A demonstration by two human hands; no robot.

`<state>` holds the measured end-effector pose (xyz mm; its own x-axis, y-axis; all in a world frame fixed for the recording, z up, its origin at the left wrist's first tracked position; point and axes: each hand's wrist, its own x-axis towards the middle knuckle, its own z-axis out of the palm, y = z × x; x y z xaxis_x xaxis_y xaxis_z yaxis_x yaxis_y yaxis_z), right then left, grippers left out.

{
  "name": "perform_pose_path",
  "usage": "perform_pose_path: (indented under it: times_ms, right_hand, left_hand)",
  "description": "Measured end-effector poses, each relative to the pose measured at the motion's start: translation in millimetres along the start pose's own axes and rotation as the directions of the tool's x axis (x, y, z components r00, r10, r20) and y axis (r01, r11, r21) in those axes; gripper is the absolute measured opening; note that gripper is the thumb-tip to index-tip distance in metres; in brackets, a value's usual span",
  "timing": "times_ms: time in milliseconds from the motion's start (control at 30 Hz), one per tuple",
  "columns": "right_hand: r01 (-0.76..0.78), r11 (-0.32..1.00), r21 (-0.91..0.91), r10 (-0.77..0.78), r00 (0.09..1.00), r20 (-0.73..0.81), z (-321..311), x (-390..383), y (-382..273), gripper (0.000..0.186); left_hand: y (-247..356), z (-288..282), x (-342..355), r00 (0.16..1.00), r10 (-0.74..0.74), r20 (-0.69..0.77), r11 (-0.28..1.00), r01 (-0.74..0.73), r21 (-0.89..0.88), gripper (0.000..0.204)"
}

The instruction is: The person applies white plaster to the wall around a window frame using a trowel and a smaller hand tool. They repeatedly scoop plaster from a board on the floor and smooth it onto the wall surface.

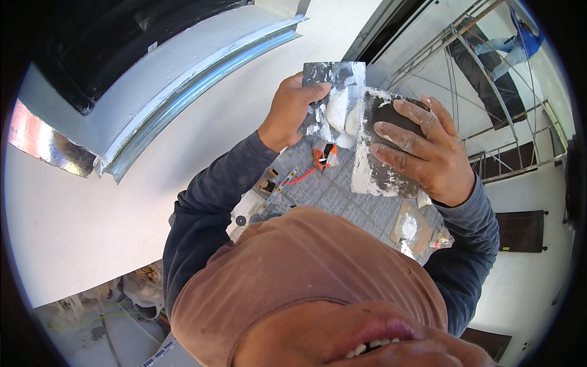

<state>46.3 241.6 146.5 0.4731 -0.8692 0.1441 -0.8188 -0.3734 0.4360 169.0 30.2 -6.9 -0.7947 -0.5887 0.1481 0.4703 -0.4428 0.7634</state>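
In front of my chest I hold two flat dark plates, both smeared with white plaster. My left hand [287, 113] is closed on the side of the smaller plate [317, 73], with the thumb across its face. A lump of white plaster [337, 110] lies on that plate. My right hand [428, 150] grips the larger plate [385, 174], its plaster-coated fingers spread over the dark face. The larger plate's left edge meets or overlaps the plaster and the smaller plate. How the right thumb holds it is hidden.
A wall opening with a metal edge strip [195, 92] is at the left. Metal scaffolding [452, 79] stands at the far right, with a person in blue [527, 41] on it. On the tiled floor [333, 192] are an orange bag [325, 155] and a board with white paste [409, 227].
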Motion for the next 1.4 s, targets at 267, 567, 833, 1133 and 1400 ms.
perform_pose_path:
  times_ms: [267,567,833,1133,1400]
  right_hand:
    - [-0.152,0.942,-0.298,0.127,0.987,-0.102,-17.3,19.4,27.2,0.033]
    - [-0.278,0.712,-0.645,-0.095,0.871,-0.481,-93.0,98.3,105.9,0.049]
    - [-0.188,0.545,-0.817,-0.204,0.915,-0.347,-89.4,221.9,169.0,0.040]
    - [-0.194,0.481,-0.855,-0.167,0.937,-0.307,-83.9,241.7,187.6,0.039]
    - [-0.239,0.462,-0.854,-0.072,0.950,-0.305,-78.6,245.8,192.4,0.037]
  left_hand:
    - [5.0,-40.6,10.3,0.991,-0.119,0.055,0.947,0.130,-0.293,0.027]
    - [4.8,-65.2,34.9,0.960,-0.280,0.010,0.945,0.273,0.182,0.029]
    - [0.5,-82.5,38.3,0.977,-0.206,-0.056,0.858,0.208,0.471,0.038]
    - [6.4,-78.5,34.9,0.992,-0.126,-0.032,0.822,0.122,0.556,0.035]
    - [7.3,-77.5,33.7,0.980,-0.194,-0.030,0.835,0.181,0.520,0.032]
